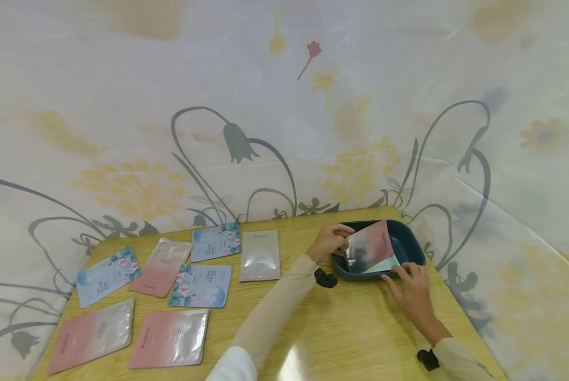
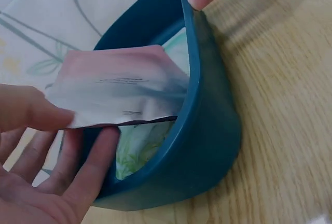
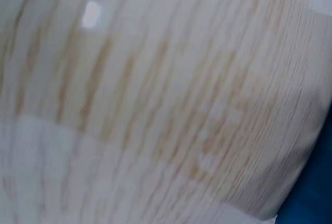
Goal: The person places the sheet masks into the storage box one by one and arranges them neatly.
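Observation:
A pink-and-silver sheet mask packet (image 1: pixel 371 247) lies tilted at the mouth of a dark blue oval tub (image 1: pixel 408 244). My left hand (image 1: pixel 329 242) pinches the packet's silver end, thumb on top and fingers beneath, as the left wrist view shows. Under it in the tub is a white-and-green packet (image 2: pixel 140 149), partly hidden. On the tub's near right rim, my right hand (image 1: pixel 412 295) grips the edge between thumb and fingers. The right wrist view has only the table and a sliver of the tub (image 3: pixel 311 187), without the hand.
Left on the wooden table (image 1: pixel 341 333) lie several flat packets: pink-and-silver ones (image 1: pixel 169 338), blue floral ones (image 1: pixel 201 286) and a silver-beige one (image 1: pixel 259 255). A flower-printed cloth (image 1: pixel 275 132) rises behind the table's back edge.

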Available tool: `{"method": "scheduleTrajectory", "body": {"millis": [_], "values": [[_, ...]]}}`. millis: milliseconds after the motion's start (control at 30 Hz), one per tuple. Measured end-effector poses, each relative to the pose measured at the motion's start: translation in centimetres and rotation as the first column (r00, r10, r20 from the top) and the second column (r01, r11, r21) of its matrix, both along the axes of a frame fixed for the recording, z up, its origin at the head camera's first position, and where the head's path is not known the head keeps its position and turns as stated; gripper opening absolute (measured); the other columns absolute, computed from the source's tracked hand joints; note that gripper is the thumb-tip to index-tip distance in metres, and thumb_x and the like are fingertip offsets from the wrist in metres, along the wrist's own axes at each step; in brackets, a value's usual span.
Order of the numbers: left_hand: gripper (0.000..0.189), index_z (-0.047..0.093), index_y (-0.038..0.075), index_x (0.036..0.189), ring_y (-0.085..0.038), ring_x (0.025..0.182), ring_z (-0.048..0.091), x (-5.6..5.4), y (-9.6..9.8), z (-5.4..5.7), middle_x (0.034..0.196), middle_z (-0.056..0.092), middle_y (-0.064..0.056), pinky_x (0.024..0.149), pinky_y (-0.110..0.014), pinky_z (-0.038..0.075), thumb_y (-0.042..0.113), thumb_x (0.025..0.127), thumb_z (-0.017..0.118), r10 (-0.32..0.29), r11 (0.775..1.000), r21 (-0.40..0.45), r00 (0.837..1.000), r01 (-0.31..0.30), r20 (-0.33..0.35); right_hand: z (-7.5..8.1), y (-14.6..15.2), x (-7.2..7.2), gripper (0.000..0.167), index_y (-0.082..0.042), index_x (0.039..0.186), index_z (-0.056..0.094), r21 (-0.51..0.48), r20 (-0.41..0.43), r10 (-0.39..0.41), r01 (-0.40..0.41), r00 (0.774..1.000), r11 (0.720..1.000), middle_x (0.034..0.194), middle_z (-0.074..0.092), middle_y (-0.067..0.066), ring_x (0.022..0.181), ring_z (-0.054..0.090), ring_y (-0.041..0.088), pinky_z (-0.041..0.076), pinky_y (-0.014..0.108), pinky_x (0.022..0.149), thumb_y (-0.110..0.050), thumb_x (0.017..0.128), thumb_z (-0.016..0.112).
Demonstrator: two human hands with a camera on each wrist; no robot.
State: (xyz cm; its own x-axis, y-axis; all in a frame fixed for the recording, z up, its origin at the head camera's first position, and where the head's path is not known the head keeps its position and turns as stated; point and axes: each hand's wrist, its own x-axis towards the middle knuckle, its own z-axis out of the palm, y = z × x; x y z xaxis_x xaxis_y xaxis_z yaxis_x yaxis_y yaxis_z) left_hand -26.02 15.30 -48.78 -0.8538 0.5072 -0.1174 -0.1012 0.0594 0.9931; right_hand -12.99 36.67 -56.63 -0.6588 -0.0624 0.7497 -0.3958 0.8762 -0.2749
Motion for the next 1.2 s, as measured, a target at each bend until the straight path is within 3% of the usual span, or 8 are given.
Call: {"method": "scheduleTrajectory", "body": {"millis": [200, 433, 533, 700, 767, 900, 1033, 1200], "values": [[0.036, 0.070, 0.000, 0.105, -0.043, 0.070, 0.059, 0.2, 0.4, 0.1, 0.082, 0.058, -0.010, 0.069, -0.055, 0.053, -0.017, 0.077, 0.054, -0.024, 0.998, -0.060, 0.995, 0.019, -0.096, 0.1, 0.1, 0.1, 0.033, -0.004, 0.088, 0.063, 0.008, 0.051, -0.023, 0.023, 0.998, 1.000, 0.088, 0.049, 0.017, 0.078, 0.040, 0.036, 0.031, 0.051, 0.066, -0.012, 0.064, 0.083], [0.036, 0.071, -0.003, 0.096, -0.045, 0.067, 0.059, 0.4, 1.3, -0.8, 0.082, 0.062, -0.012, 0.051, -0.041, 0.053, -0.021, 0.075, 0.050, 0.064, 0.995, -0.062, 0.970, -0.081, -0.235, -0.1, 0.2, 0.3, 0.033, -0.003, 0.086, 0.063, 0.005, 0.012, -0.011, 0.011, 1.000, 1.000, 0.085, 0.048, 0.017, 0.076, 0.040, 0.036, 0.030, 0.050, 0.064, -0.033, 0.079, 0.074], [0.036, 0.072, -0.002, 0.093, -0.030, 0.059, 0.059, 0.4, 1.7, -0.9, 0.085, 0.067, -0.013, 0.043, -0.026, 0.044, -0.022, 0.073, 0.050, 0.099, 0.988, -0.084, 0.944, -0.132, -0.315, -0.1, 0.2, 0.3, 0.042, -0.002, 0.087, 0.064, 0.001, 0.001, -0.006, 0.006, 1.000, 1.000, 0.086, 0.050, 0.018, 0.077, 0.041, 0.037, 0.031, 0.051, 0.065, -0.044, 0.087, 0.065], [0.030, 0.074, -0.003, 0.089, -0.012, 0.059, 0.054, 0.6, 1.8, -0.7, 0.083, 0.069, -0.014, 0.046, -0.020, 0.037, -0.019, 0.074, 0.054, 0.134, 0.963, -0.159, 0.898, -0.219, -0.420, -0.1, 0.1, 0.2, 0.030, -0.001, 0.089, 0.064, 0.006, 0.026, -0.003, 0.003, 1.000, 1.000, 0.088, 0.050, 0.018, 0.081, 0.042, 0.039, 0.032, 0.053, 0.067, -0.026, 0.076, 0.077], [0.028, 0.075, 0.001, 0.084, -0.010, 0.058, 0.053, 0.2, 2.0, -1.7, 0.077, 0.069, -0.009, 0.047, -0.019, 0.038, -0.015, 0.075, 0.054, 0.141, 0.956, -0.153, 0.851, -0.250, -0.506, 0.0, 0.0, 0.2, 0.030, -0.001, 0.089, 0.064, 0.006, 0.033, -0.007, 0.007, 0.999, 1.000, 0.088, 0.049, 0.018, 0.080, 0.041, 0.039, 0.032, 0.053, 0.067, -0.018, 0.069, 0.079], [0.025, 0.075, 0.000, 0.080, -0.011, 0.059, 0.055, 0.5, 1.9, -1.7, 0.073, 0.069, -0.008, 0.051, -0.019, 0.043, -0.014, 0.073, 0.055, 0.141, 0.934, -0.191, 0.803, -0.303, -0.580, -0.1, 0.0, 0.2, 0.030, 0.000, 0.089, 0.065, 0.001, 0.025, -0.010, 0.010, 1.000, 1.000, 0.088, 0.049, 0.019, 0.080, 0.041, 0.039, 0.032, 0.053, 0.066, -0.017, 0.069, 0.080], [0.026, 0.073, -0.006, 0.085, -0.012, 0.060, 0.047, 1.1, 1.7, -0.7, 0.078, 0.068, -0.015, 0.053, -0.018, 0.040, -0.019, 0.070, 0.056, 0.142, 0.918, -0.245, 0.838, -0.310, -0.527, -0.3, 0.1, 0.1, 0.031, 0.000, 0.088, 0.065, -0.008, -0.003, -0.002, 0.002, 1.000, 1.000, 0.087, 0.049, 0.019, 0.078, 0.040, 0.039, 0.030, 0.052, 0.066, -0.025, 0.074, 0.078], [0.029, 0.073, -0.006, 0.086, -0.011, 0.060, 0.039, 0.7, 1.7, -0.9, 0.078, 0.066, -0.016, 0.054, -0.018, 0.037, -0.020, 0.069, 0.054, 0.143, 0.919, -0.243, 0.837, -0.310, -0.529, -0.4, 0.1, -0.2, 0.044, -0.001, 0.087, 0.065, -0.010, -0.028, 0.001, -0.001, 1.000, 1.000, 0.086, 0.048, 0.019, 0.077, 0.040, 0.038, 0.030, 0.051, 0.064, -0.045, 0.088, 0.063]]}}
